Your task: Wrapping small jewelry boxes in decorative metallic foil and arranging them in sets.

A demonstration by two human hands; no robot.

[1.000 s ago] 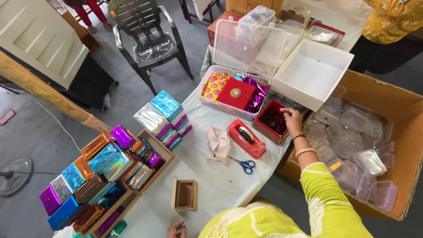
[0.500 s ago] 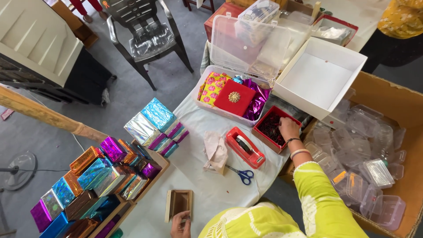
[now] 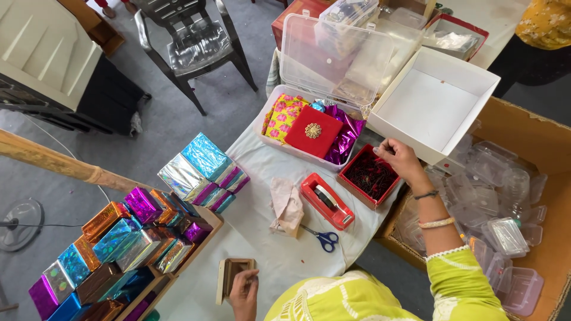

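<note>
My right hand [image 3: 399, 160] reaches over the far edge of a small red tray [image 3: 370, 176] filled with dark small pieces, fingers bent down into it. My left hand [image 3: 244, 292] holds a small open wooden box [image 3: 230, 276] at the near edge of the cloth-covered table [image 3: 262, 178]. Between the hands lie a red tape dispenser [image 3: 326, 201], blue-handled scissors [image 3: 322, 238] and a crumpled beige cloth [image 3: 287, 205].
A clear plastic bin [image 3: 309, 128] with its lid up holds printed fabric, a red box and purple foil. An empty white box [image 3: 437, 104] sits behind the tray. Foil-wrapped boxes [image 3: 202, 172] are stacked left. A cardboard carton [image 3: 517, 202] of clear containers stands right. A chair [image 3: 190, 47] is beyond.
The view has shifted closer over the table. My right hand stays at the red tray, and my left hand has closed on the wooden box.
</note>
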